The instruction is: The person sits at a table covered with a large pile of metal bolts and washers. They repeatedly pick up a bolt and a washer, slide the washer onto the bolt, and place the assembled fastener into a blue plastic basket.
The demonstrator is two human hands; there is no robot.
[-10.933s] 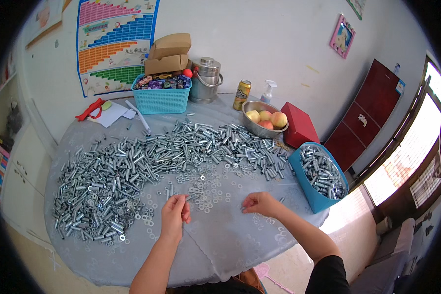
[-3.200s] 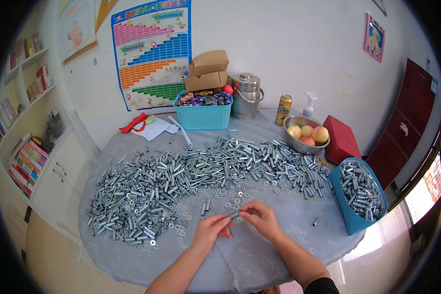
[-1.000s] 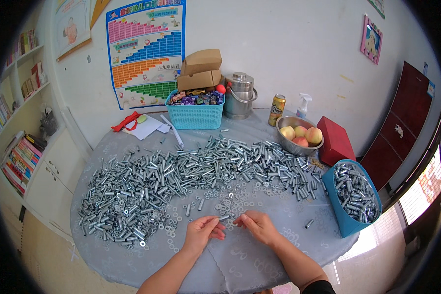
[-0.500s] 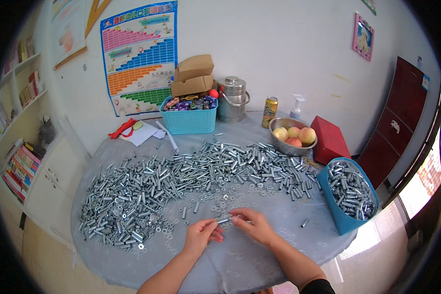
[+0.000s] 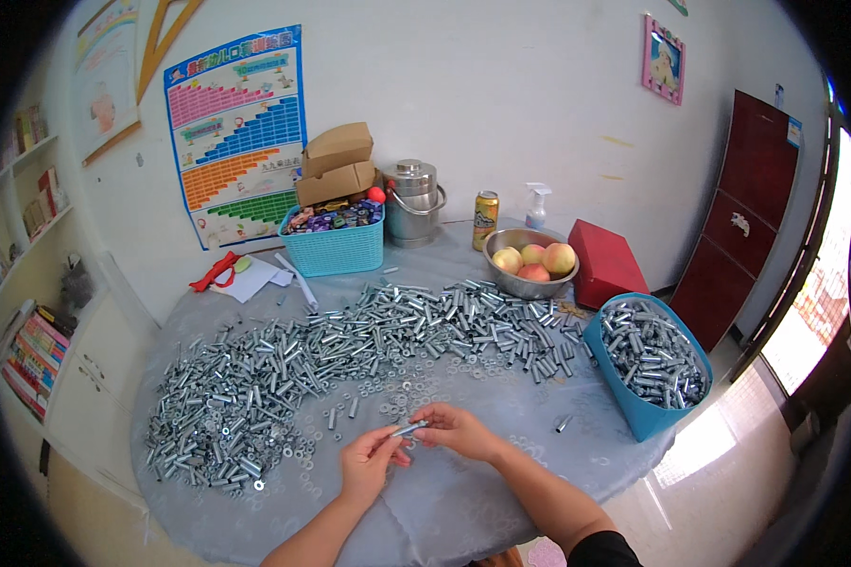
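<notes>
Both hands raised just above the near edge of the round worktop (image 5: pixel 501 491), meeting over its grey cloth. Left hand (image 5: pixel 369 463) pinching one end of a small silver bolt (image 5: pixel 409 430), grip clamped on it; right hand (image 5: pixel 459 430) closed on the other end, fingertips together around it. Bolt held roughly level between the two, clear of the cloth. Just beyond the hands, scattered washers (image 5: pixel 402 392), then a broad heap of bolts and sleeves (image 5: pixel 350 345) stretching across the worktop. At right, a blue bin (image 5: pixel 638 416) filled with metal parts. Farther back, a turquoise basket (image 5: pixel 336 250), a steel bowl of fruit (image 5: pixel 529 265) and a red box (image 5: pixel 605 265).
</notes>
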